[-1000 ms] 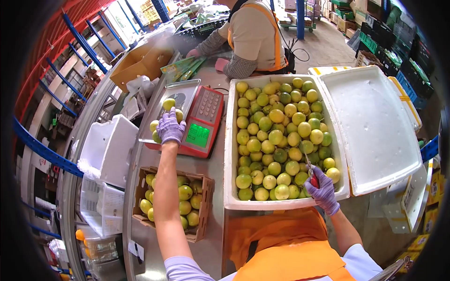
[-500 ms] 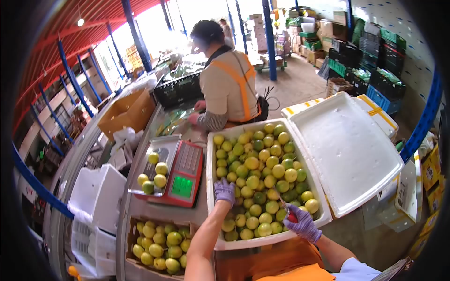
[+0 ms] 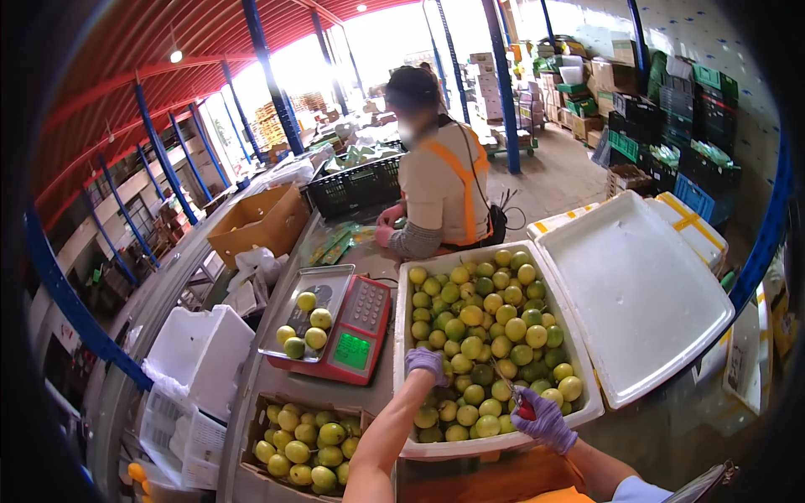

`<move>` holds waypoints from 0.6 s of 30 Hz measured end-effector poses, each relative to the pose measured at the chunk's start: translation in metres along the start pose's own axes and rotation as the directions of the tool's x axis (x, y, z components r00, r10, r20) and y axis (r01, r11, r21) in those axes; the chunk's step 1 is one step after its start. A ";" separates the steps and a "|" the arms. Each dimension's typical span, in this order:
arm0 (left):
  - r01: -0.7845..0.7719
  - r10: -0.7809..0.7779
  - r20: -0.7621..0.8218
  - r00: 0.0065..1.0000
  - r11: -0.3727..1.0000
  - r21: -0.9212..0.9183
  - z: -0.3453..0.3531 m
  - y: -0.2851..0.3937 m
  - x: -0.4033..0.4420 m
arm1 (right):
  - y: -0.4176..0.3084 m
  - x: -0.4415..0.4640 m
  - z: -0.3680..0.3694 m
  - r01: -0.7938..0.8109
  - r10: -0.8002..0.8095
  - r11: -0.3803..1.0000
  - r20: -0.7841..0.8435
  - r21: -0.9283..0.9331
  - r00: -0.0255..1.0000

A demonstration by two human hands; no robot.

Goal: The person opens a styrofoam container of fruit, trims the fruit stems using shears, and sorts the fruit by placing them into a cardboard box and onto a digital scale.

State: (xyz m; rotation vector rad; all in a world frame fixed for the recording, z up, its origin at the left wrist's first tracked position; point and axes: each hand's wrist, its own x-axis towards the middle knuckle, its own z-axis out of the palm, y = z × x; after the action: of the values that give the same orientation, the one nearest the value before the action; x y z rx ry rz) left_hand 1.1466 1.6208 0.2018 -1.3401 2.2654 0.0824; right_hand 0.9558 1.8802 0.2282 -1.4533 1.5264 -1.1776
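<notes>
A white foam box full of round yellow-green fruit stands before me. My left hand, in a purple glove, is at the box's left side over the fruit. Its fingers curl downward, and what they hold, if anything, is hidden. My right hand, also gloved, is closed around red-handled snips at the near right of the box. The metal blades point up and left over the fruit. Left of the box, a red scale carries several fruits on its metal pan.
A cardboard box of similar fruit sits at the near left. Right of the foam box lies a white foam lid. Beyond the scale stands a co-worker beside a black crate. White bins line the left.
The view has tilted up, so the scene sits lower and further right. My left hand looks more curled at the box's left side. The snips stay in my right hand.
</notes>
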 end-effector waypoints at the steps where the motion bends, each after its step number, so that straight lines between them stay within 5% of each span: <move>1: -0.023 0.027 0.084 0.996 0.999 -0.042 0.000 0.000 0.007 | 0.005 -0.002 0.001 0.019 -0.019 1.000 -0.005 0.004 1.000; 4: 0.012 0.132 0.379 0.916 0.935 -0.356 0.017 -0.009 0.015 | -0.005 -0.006 -0.003 0.021 -0.021 1.000 -0.008 -0.014 1.000; 9: -0.056 0.070 0.006 0.998 0.846 -0.531 0.011 -0.012 -0.048 | 0.004 -0.007 -0.005 0.021 -0.021 1.000 -0.025 0.007 0.999; 10: -0.171 0.041 -0.219 0.975 0.767 -0.618 0.037 -0.013 -0.034 | -0.001 -0.006 -0.006 0.027 -0.027 0.999 -0.001 -0.031 1.000; 11: -0.387 0.079 -0.446 0.891 0.646 -0.658 0.059 -0.015 -0.015 | -0.001 -0.005 -0.005 0.052 -0.052 0.998 -0.005 -0.036 0.999; 12: -0.310 0.262 -0.337 0.904 -0.138 -0.941 0.077 -0.017 0.001 | -0.015 -0.004 -0.004 0.063 -0.063 0.998 -0.009 -0.011 0.998; 13: 0.204 0.433 -0.212 0.876 -0.731 -0.651 0.093 -0.020 0.016 | -0.003 -0.003 -0.003 0.088 -0.089 0.994 -0.017 -0.067 0.996; 14: -0.032 0.278 -0.325 0.904 -0.714 -0.700 0.057 -0.004 -0.039 | -0.009 -0.002 -0.004 0.046 -0.046 0.998 0.005 -0.040 0.999; 16: 0.078 0.239 -0.461 0.854 -0.937 -0.341 0.056 0.009 -0.067 | -0.015 0.003 -0.004 -0.024 0.026 0.999 0.053 -0.044 0.998; 18: 0.029 0.183 -0.530 0.828 -0.958 -0.286 0.062 0.017 -0.075 | -0.012 0.008 -0.001 -0.032 0.034 0.999 0.083 -0.021 0.996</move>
State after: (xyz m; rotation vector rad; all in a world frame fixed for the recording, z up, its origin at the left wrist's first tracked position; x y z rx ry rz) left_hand 1.1858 1.7083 0.1782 0.1587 -0.5339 -2.2626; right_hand 0.9576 1.8731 0.2403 -1.4660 1.5038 -1.0723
